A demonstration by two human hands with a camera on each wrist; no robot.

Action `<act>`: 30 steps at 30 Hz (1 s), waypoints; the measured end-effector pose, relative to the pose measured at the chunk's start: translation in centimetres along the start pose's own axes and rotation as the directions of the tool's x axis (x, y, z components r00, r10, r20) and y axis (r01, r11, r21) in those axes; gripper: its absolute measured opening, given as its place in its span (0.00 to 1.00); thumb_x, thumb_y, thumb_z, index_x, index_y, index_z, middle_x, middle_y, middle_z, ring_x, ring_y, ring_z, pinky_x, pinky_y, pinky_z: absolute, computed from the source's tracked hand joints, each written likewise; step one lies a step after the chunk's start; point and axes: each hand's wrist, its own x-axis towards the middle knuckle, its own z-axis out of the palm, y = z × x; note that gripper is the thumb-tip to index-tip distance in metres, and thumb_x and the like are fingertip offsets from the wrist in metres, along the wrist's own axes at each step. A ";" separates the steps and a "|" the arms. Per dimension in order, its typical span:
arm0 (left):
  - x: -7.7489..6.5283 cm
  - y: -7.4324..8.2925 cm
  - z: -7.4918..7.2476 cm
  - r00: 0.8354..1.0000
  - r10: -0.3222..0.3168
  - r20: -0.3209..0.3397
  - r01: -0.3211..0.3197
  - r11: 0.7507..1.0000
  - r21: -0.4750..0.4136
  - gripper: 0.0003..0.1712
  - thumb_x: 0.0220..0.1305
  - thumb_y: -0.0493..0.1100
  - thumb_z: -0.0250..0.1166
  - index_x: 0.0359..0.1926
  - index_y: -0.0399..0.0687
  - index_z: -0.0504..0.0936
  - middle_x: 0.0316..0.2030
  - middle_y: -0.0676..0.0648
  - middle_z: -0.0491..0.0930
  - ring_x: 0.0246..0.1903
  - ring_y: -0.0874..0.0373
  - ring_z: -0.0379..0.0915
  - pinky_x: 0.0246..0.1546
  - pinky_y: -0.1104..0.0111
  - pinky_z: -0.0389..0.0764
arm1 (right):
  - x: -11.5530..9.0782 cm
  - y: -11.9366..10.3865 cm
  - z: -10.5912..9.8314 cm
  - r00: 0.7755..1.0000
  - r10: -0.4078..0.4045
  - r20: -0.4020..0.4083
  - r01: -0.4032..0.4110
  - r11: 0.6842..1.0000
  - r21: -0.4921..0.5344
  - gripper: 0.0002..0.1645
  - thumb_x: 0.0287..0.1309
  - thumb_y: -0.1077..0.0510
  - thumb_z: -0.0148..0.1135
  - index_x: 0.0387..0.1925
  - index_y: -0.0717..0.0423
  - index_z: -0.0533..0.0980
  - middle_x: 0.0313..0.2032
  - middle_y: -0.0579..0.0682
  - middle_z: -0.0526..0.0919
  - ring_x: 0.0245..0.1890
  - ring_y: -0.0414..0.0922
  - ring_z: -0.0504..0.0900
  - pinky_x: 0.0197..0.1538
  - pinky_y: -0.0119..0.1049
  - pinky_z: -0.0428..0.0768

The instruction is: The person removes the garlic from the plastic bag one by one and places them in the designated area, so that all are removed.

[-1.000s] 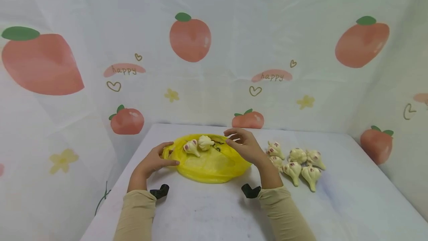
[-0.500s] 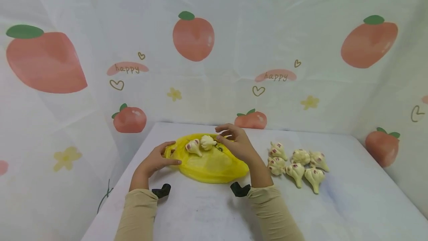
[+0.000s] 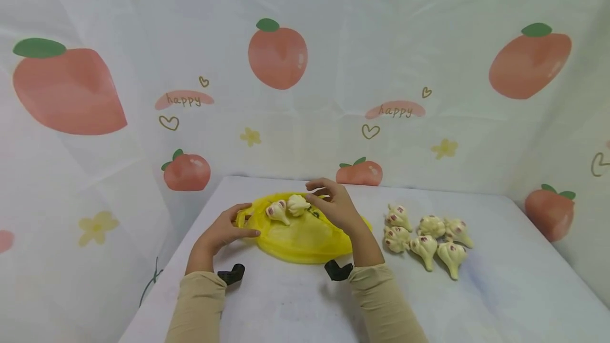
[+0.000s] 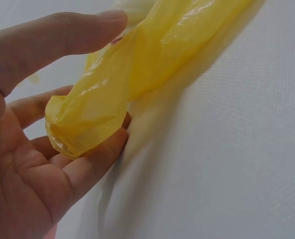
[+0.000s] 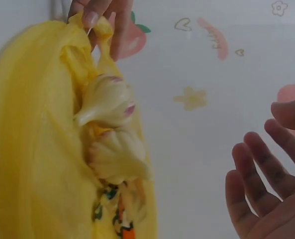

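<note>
A yellow plastic bag [image 3: 300, 240] lies spread on the table, with two garlic bulbs [image 3: 278, 211] at its opening. My left hand [image 3: 225, 232] is at the bag's left end. In the left wrist view, its fingers [image 4: 100, 162] curl behind the gathered handle, while the thumb lies across the front side. My right hand [image 3: 335, 206] hovers by the bag's far right edge with fingers loosely bent and nothing in them. The right wrist view shows that palm [image 5: 281, 214] apart from the bag, with both bulbs [image 5: 120, 154] resting at the mouth beside a printed patch.
Several more garlic bulbs [image 3: 424, 245] lie grouped on the white table [image 3: 295, 306], right of my right arm. Black wrist mounts [image 3: 232, 274] sit near both sleeves. A white curtain [image 3: 314, 115] printed with fruit hangs behind and along the sides.
My right hand has moved left, closer to the two bulbs on the bag, then stays nearly still. The left hand keeps its place at the handle. The whole head view has shifted slightly.
</note>
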 end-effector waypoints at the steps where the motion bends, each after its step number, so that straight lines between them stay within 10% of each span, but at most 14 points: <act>1: 0.0 0.0 0.0 1.000 0.002 0.002 -0.002 1.000 -0.001 0.58 0.55 0.54 0.83 0.81 0.57 0.63 0.80 0.38 0.60 0.69 0.41 0.63 0.71 0.45 0.73 | 0.0 0.3 0.0 1.000 0.017 -0.004 -0.017 1.000 0.004 0.17 0.73 0.57 0.67 0.60 0.54 0.81 0.59 0.58 0.84 0.58 0.56 0.84 0.61 0.51 0.85; 30: -0.3 0.6 -0.1 1.000 -0.003 0.011 0.003 1.000 0.010 0.58 0.55 0.54 0.83 0.82 0.55 0.62 0.80 0.37 0.60 0.69 0.40 0.62 0.74 0.41 0.69 | 0.2 5.6 2.9 0.963 0.246 -0.107 -0.253 0.966 -0.057 0.15 0.71 0.56 0.69 0.54 0.57 0.84 0.55 0.57 0.85 0.53 0.53 0.84 0.55 0.46 0.87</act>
